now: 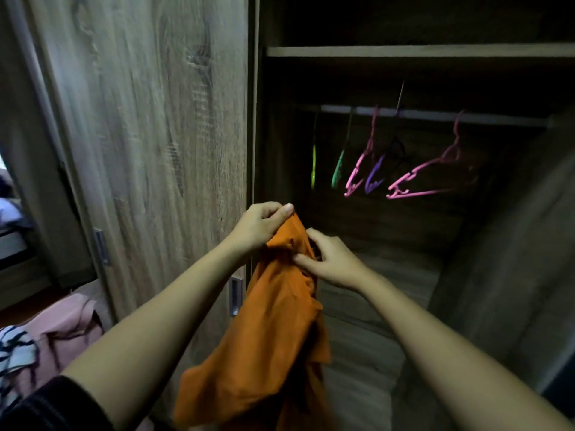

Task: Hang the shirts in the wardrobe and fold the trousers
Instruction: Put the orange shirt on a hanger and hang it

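Inside the open wardrobe (389, 220), five hangers (407, 177) (yellow, green, pink, purple, pink) hang on the rail (435, 115) under a shelf (404, 51). Before the opening, the left hand (261, 227) pinches the top of the orange shirt (273, 337) between thumb and fingers. The right hand (333, 261), just below, curls its fingers into the cloth, which hangs between the forearms.

Matt orange cloth shirt (273, 331), grained wood wardrobe door (155, 119), coloured plastic hangers (417, 178).

hangers (404, 175) on rail (435, 115) in wardrobe (420, 51), shirt (267, 337) before it
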### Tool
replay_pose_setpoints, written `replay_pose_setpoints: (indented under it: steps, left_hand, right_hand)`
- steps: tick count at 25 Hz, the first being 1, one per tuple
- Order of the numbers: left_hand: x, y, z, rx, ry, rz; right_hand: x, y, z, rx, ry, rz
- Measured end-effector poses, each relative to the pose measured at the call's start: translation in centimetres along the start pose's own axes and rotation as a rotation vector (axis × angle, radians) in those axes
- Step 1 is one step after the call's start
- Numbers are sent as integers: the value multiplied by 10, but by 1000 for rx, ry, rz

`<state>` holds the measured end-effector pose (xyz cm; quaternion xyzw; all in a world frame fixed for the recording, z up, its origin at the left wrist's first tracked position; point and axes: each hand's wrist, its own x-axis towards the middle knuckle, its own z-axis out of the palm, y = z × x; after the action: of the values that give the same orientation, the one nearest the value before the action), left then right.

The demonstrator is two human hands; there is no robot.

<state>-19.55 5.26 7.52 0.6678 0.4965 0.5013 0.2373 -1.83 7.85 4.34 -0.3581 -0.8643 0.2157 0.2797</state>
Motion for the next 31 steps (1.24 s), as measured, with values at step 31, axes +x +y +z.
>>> replay_pose_setpoints:
  steps: [31]
  left_hand:
    - [-3,-67,25,8,-396,-29]
  right_hand:
    - [4,21,-32,361,387,22]
